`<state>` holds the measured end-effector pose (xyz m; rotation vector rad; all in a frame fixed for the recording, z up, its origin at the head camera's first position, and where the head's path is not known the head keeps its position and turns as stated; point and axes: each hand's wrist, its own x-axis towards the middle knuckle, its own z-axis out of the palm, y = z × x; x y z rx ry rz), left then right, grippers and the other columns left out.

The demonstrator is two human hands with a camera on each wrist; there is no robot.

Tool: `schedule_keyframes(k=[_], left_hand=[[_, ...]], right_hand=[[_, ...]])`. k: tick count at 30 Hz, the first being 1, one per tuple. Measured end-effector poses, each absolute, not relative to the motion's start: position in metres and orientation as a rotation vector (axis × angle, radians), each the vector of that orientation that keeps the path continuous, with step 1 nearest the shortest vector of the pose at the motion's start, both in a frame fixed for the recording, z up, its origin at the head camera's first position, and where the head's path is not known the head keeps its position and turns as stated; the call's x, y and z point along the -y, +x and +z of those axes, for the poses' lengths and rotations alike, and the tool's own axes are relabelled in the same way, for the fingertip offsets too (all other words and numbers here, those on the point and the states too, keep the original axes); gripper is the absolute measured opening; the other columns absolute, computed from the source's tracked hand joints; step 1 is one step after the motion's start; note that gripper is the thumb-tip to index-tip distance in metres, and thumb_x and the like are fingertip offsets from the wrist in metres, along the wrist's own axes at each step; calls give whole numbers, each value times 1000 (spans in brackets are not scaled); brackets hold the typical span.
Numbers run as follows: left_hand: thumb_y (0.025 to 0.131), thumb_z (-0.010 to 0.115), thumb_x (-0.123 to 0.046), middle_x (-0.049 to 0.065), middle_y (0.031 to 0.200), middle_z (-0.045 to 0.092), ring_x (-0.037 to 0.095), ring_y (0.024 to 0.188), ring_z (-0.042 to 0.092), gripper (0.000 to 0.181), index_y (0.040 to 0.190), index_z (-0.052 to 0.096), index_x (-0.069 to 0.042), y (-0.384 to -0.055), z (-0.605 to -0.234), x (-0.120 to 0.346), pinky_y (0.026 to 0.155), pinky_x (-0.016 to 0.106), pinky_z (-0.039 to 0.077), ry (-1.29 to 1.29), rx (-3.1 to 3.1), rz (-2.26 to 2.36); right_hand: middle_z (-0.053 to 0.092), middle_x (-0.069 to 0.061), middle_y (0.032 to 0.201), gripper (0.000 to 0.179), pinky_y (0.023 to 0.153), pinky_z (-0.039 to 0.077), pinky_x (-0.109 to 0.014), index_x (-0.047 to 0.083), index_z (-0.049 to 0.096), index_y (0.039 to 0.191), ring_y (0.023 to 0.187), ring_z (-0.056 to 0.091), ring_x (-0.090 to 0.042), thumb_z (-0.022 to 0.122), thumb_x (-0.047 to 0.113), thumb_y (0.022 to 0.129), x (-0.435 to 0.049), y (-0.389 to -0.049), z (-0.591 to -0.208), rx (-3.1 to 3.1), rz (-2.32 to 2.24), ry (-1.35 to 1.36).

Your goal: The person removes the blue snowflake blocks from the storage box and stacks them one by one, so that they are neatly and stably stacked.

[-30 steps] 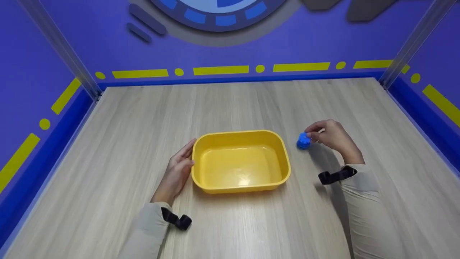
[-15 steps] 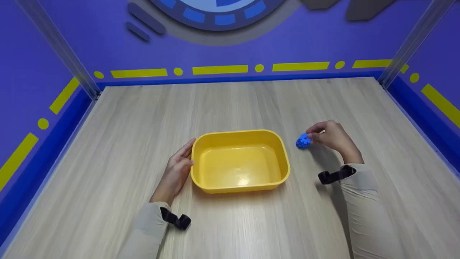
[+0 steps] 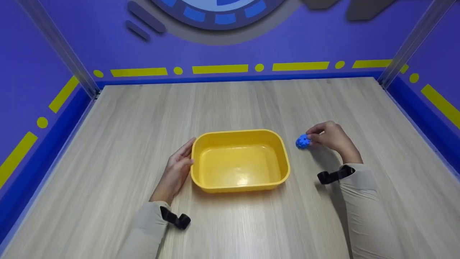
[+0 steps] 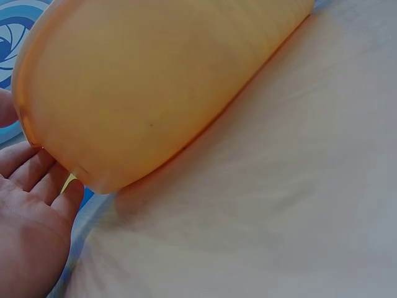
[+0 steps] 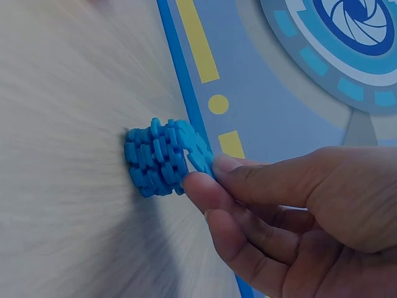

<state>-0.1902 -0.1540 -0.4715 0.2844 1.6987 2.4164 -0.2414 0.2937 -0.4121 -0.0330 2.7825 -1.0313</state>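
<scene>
In the head view my left hand (image 3: 176, 171) rests with its extended fingers against the left wall of a yellow plastic basin (image 3: 240, 189). The left wrist view shows the fingers at the basin's outer wall (image 4: 149, 118), palm facing it. Right of the basin, a short stack of blue notched plastic discs (image 5: 155, 158) stands on the table. My right hand (image 3: 332, 138) pinches the top disc (image 5: 197, 149) between thumb and forefinger at its edge. That disc tilts away from the stack, with a gap at one side. The other right fingers are curled beneath.
The wood-grain table (image 3: 230, 108) is bounded by a blue-purple back wall (image 3: 230, 54) and side walls with yellow dashes. Metal posts (image 3: 61, 46) stand at the back corners. A black wrist camera (image 3: 176, 217) sticks out from each sleeve.
The top blue disc has shifted its tilt in the right hand's pinch, and the hand has moved very slightly. The left hand and basin stay in place.
</scene>
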Motion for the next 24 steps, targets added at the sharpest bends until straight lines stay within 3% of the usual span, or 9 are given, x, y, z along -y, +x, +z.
schedule_keyframes(k=[10,24], left_hand=[[87,43,7,15,160,20,26,146,22,68,151,21,2,-190,-473,154,107,20,40,279,-1675,2411],[87,41,6,15,159,20,26,147,21,66,150,22,3,-190,-473,155,115,31,30,260,-1713,2405]], right_hand=[[68,-22,103,26,74,59,-30,-6,67,111,76,68,-16,61,11,92,-295,-240,-412,-2732,-1086,-35],[67,-22,107,33,81,58,-38,-4,65,116,82,68,-23,58,21,95,-295,-243,-414,-2746,-1050,-39]])
